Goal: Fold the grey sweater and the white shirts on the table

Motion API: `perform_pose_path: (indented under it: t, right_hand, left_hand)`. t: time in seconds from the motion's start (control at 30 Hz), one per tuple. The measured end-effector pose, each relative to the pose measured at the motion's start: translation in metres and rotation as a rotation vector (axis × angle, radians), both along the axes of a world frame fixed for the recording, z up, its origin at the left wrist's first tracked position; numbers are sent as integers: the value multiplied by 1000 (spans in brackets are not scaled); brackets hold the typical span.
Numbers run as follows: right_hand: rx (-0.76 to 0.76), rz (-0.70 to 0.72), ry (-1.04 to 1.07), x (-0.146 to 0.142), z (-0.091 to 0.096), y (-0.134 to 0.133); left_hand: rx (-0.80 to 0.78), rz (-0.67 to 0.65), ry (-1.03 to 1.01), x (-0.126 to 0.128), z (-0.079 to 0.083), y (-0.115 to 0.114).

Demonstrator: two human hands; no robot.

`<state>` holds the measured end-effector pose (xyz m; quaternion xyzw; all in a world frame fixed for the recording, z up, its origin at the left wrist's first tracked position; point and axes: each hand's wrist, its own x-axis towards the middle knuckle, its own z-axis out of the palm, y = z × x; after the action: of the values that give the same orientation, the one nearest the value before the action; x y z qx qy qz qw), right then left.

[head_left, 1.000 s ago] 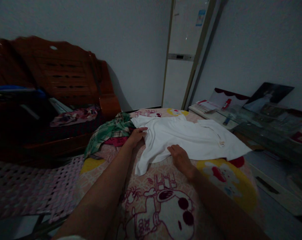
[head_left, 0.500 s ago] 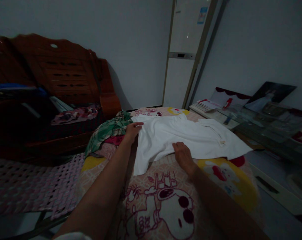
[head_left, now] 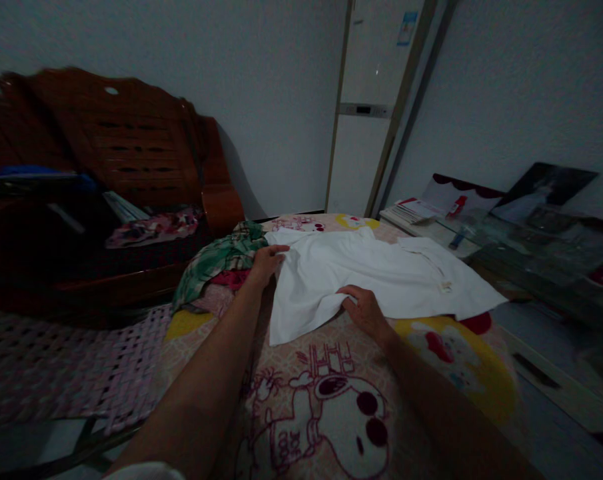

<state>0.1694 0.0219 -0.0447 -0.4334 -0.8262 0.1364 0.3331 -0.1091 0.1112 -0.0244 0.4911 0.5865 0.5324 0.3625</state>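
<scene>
A white shirt (head_left: 376,273) lies spread on a table covered with a pink and yellow cartoon-dog cloth (head_left: 331,407). My left hand (head_left: 265,263) grips the shirt's left edge near the shoulder, fingers closed over the fabric. My right hand (head_left: 364,308) pinches the shirt's near edge by the short sleeve, which hangs down toward me. A small tag (head_left: 446,286) shows on the shirt's right side.
A green plaid garment (head_left: 216,262) over something pink lies left of the shirt. A dark wooden bench (head_left: 131,160) with floral cloth stands at left, a woven mat (head_left: 56,373) below. A white standing unit (head_left: 366,113) is in the corner; a cluttered glass table (head_left: 521,240) is right.
My right hand went from lying flat on the shirt to curling round its near edge. My left hand shifted slightly along the left edge, bunching the fabric.
</scene>
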Motion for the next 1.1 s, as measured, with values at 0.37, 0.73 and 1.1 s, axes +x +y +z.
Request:
perform_pose_path:
  t: [0.37, 0.73, 1.1]
  right_hand:
    - [286, 109, -389, -9, -4, -16]
    - [468, 159, -454, -21, 0, -23]
    - [234, 127, -239, -5, -1, -18]
  left_hand:
    - [-14, 13, 140, -2, -5, 3]
    - [-73, 19, 263, -1, -4, 1]
    - [-122, 32, 493, -4, 7, -4]
